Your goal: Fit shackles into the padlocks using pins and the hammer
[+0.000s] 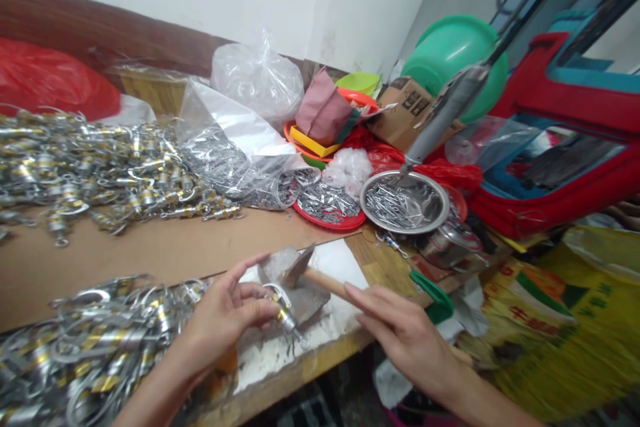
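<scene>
My left hand (pixel 235 310) pinches a small silver and gold metal fitting (pixel 285 315) with a curved hook at one end and a small ring at the other. It is held over a grey block (pixel 313 300) lying on white paper (pixel 345 267). My right hand (pixel 405 333) is closed around the wooden handle of a hammer (pixel 325 280). The hammer's metal head rests on or just above the block, beside the fitting; whether it touches, I cannot tell.
Many similar fittings lie in heaps at the near left (pixel 100 347) and far left (pixel 90 167). Behind the block stand a red plate (pixel 345 221) and a steel bowl (pixel 445 210) with small metal pins. A green clip-like object (pixel 433 297) lies at the table's right edge.
</scene>
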The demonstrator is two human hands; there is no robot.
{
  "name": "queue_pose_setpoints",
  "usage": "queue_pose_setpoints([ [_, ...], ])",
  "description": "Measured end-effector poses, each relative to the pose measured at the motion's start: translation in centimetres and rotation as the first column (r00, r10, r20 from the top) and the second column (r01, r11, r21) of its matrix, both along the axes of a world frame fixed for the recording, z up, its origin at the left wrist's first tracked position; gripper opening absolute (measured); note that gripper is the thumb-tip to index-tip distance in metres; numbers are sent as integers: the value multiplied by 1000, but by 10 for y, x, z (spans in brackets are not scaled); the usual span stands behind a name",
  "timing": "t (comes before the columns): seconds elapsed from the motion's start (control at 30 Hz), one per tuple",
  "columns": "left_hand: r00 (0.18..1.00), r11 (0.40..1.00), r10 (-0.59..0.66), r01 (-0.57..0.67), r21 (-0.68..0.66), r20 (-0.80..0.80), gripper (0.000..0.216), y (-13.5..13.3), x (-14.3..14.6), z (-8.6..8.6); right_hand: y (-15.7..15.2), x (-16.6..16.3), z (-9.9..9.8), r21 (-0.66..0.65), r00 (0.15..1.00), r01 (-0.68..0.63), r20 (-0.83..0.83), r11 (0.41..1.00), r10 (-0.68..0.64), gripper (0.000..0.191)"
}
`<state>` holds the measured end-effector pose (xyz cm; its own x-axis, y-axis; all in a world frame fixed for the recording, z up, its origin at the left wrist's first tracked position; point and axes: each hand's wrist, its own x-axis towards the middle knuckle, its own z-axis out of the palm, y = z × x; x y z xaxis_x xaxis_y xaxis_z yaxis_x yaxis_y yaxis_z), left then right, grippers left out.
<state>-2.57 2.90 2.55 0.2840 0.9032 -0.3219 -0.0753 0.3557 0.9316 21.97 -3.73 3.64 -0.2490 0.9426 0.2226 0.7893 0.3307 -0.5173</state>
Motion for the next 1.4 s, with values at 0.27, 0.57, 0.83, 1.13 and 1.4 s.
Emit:
queue_pose_setpoints([
  [0.27,912,920,110,57,387,-395,13,-9,5,-1,87,22,-19,-107,986,56,160,993,-39,25],
  [0.57,895,871,200,24,490,-399,8,-17,9,-3,205,6,-15,-27,868,188,473,982,-153,25],
  [0.83,906,884,115,94,458,-408,13,-20,5,2,207,16,-16,-102,801,192,590,976,-96,26],
  [1.13,922,868,133,70,492,-365,12,-23,11,5,214,18,-17,-126,829,212,549,969,-109,27],
  [1.4,917,869,187,14,495,-354,9,-26,12,3,192,27,-18,71,906,238,343,969,-247,21],
])
